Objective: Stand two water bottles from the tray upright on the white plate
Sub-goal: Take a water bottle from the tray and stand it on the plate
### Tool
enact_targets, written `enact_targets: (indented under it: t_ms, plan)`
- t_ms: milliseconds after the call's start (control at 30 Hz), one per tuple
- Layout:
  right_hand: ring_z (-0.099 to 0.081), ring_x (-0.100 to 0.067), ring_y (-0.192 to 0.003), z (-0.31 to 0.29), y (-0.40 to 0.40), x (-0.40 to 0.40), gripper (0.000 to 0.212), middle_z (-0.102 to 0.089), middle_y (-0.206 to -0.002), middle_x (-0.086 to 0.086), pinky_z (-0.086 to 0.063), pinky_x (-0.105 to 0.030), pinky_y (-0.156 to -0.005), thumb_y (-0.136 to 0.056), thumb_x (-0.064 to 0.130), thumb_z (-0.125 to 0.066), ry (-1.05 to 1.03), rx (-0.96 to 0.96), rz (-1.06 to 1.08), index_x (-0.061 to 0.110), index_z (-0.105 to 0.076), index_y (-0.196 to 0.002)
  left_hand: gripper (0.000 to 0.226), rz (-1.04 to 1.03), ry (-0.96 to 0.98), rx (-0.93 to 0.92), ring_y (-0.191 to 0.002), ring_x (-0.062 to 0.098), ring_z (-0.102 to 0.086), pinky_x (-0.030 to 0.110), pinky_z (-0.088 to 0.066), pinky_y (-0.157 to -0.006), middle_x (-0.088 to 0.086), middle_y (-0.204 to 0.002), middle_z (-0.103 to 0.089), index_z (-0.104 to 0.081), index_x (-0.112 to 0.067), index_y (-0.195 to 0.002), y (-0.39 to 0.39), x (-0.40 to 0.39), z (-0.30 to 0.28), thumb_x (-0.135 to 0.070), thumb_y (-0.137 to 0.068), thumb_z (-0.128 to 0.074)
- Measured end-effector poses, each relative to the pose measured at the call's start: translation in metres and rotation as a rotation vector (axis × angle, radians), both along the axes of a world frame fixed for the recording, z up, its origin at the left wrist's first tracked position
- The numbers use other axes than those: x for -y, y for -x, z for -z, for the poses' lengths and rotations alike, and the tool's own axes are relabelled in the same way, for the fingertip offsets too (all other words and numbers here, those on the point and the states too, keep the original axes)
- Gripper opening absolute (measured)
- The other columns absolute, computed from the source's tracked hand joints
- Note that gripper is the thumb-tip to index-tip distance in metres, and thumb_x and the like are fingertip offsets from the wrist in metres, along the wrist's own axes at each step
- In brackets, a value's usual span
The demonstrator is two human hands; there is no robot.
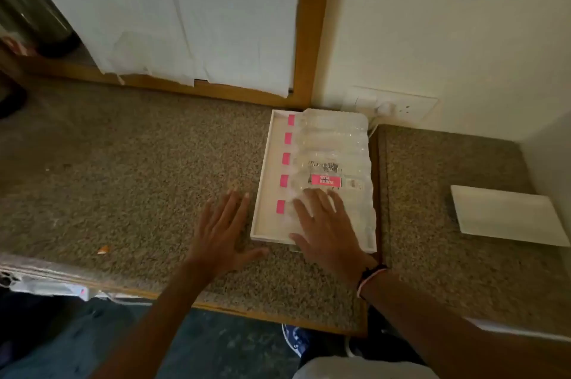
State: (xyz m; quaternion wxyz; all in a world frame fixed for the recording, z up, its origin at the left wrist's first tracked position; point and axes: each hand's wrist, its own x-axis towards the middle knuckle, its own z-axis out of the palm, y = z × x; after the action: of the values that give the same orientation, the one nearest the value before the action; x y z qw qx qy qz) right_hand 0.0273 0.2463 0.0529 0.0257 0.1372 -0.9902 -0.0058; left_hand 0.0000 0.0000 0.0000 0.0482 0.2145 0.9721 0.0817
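A white rectangular tray (265, 174) lies on the speckled granite counter and holds several clear water bottles (335, 147) on their sides, pink caps pointing left. One bottle shows a pink label (326, 181). My right hand (327, 225) rests with fingers spread on the nearest bottle, at the tray's front. Just left of the tray, my left hand (224, 224) lies flat and open on the counter. The white plate (506, 215) sits bare on the counter at the far right.
A wall socket plate (398, 105) with a cable sits behind the tray. A wood-framed panel covered with white paper (185, 17) stands at the back. A seam (378, 193) splits the counter between tray and plate. The counter's front edge runs below my wrists.
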Motion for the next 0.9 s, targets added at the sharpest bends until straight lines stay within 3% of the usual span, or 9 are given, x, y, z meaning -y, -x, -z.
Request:
enact_targets:
  t_ms: [100,233,300,500,667,900]
  plan:
    - [-0.049,-0.036,-0.119,0.007,0.014,0.018,0.053,-0.054,-0.131,-0.018,-0.042,-0.054,-0.102,-0.080,0.043,-0.065,-0.027,0.000,-0.034,0.008,-0.053,-0.117,0.116,0.019,0.032,0.012,-0.155,0.031,-0.017,0.066,-0.023,-0.121,0.015,-0.166,-0.023,-0.024,-0.015,-0.156,-0.001,0.000,0.010,-0.094,-0.073,-0.036]
    - [-0.049,-0.030,-0.107,0.003,0.032,0.033,0.026,-0.057,-0.112,-0.009,-0.043,-0.052,-0.092,-0.079,0.035,-0.072,-0.071,0.043,0.050,0.013,-0.063,-0.090,0.116,0.005,0.032,0.047,-0.157,0.025,-0.008,0.065,-0.016,-0.123,0.012,-0.169,-0.015,-0.014,-0.021,-0.158,0.000,-0.001,0.015,-0.095,-0.072,-0.038]
    - [-0.051,-0.028,-0.105,-0.004,0.033,0.036,0.023,-0.059,-0.105,-0.005,-0.044,-0.052,-0.090,-0.075,0.037,-0.077,-0.078,0.019,0.055,0.016,-0.067,-0.081,0.117,0.006,0.027,0.061,-0.158,0.025,-0.007,0.065,-0.015,-0.123,0.011,-0.169,-0.014,-0.013,-0.022,-0.159,0.001,0.001,0.014,-0.095,-0.071,-0.038]
    - [-0.063,-0.021,-0.107,-0.058,0.014,0.020,0.037,-0.070,-0.108,0.004,-0.044,-0.053,-0.100,-0.077,0.049,-0.072,0.230,-0.109,0.155,0.021,-0.069,-0.102,0.117,0.006,0.056,0.088,-0.156,0.030,-0.014,0.063,-0.012,-0.124,0.015,-0.167,-0.018,-0.017,-0.017,-0.158,-0.001,-0.002,0.009,-0.095,-0.072,-0.035]
    - [-0.066,-0.015,-0.103,-0.087,-0.007,-0.017,0.044,-0.072,-0.113,0.002,-0.055,-0.030,-0.082,-0.078,0.044,-0.077,0.669,-0.083,0.278,0.017,-0.068,-0.111,0.117,0.007,0.034,0.052,-0.156,0.032,-0.015,0.063,-0.011,-0.124,0.017,-0.167,-0.018,-0.019,-0.015,-0.157,-0.002,-0.004,0.012,-0.094,-0.073,-0.037]
    - [-0.066,-0.010,-0.097,-0.085,-0.006,-0.058,0.034,-0.071,-0.102,0.004,-0.058,-0.041,-0.083,-0.081,0.038,-0.076,0.984,-0.040,0.346,0.017,-0.068,-0.107,0.117,0.005,0.055,0.077,-0.155,0.031,-0.016,0.064,-0.013,-0.124,0.016,-0.167,-0.019,-0.020,-0.014,-0.157,-0.002,-0.006,0.007,-0.094,-0.073,-0.031]
